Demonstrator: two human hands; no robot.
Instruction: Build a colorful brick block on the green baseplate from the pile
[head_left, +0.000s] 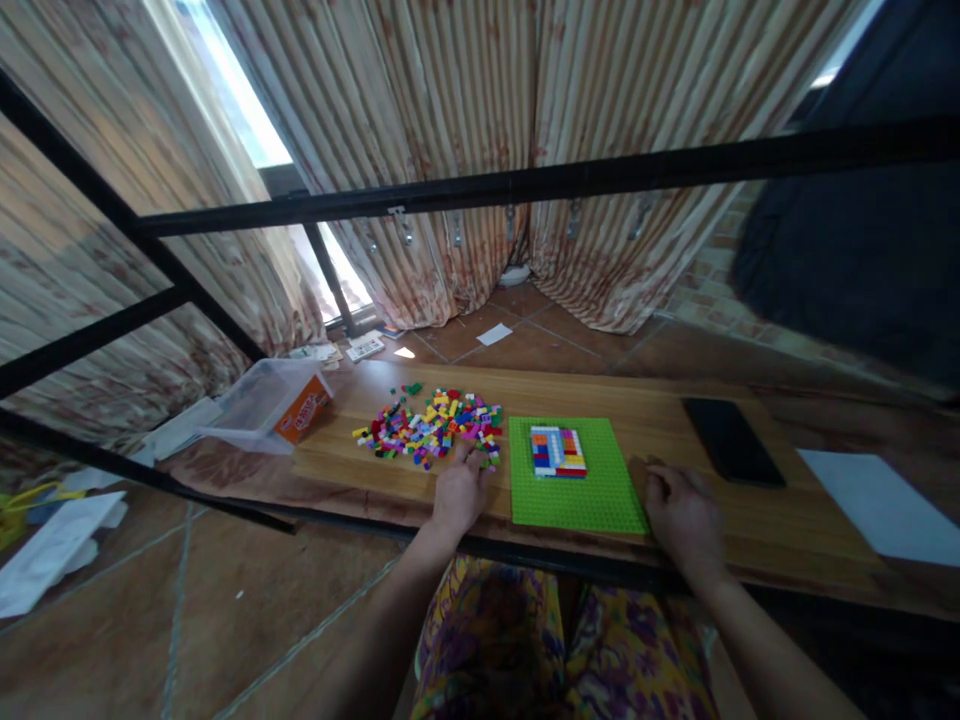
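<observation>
A heap of small coloured toy building bricks (420, 430) lies loose on the wooden board. My left hand (461, 492) reaches to the near right edge of the heap, its fingers stretched forward and slightly apart among the bricks; I make out nothing held in them. Right of the heap is a green studded baseplate (577, 507). A low, roughly square brick build (557, 452) in white, blue, red, orange and yellow sits on its upper part. My right hand (684, 515) rests curled beside the baseplate's right edge, fingers folded in, with no brick showing.
A clear plastic box (259, 400) with an orange label stands left of the heap. A black phone-like slab (731, 440) and a white paper sheet (885, 505) lie to the right. A black metal rail (480, 192) crosses ahead, before curtains (465, 100).
</observation>
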